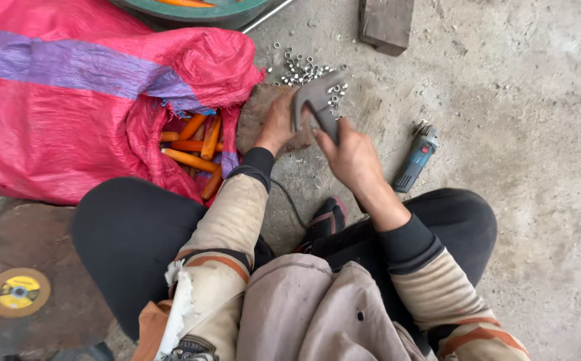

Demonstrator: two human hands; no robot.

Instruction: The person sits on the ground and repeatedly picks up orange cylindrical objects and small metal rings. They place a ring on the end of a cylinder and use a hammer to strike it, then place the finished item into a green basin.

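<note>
Head view: both hands grip one grey metal bracket [317, 100], left hand [278, 124] on its near leg, right hand [352, 157] clasping the other. Small steel nuts [302, 70] lie scattered just behind on the concrete floor [518, 134].

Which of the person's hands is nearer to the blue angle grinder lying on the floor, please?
The right hand. It grips the grey metal bracket just left of the angle grinder, while the left hand lies farther off, beyond the bracket.
</note>
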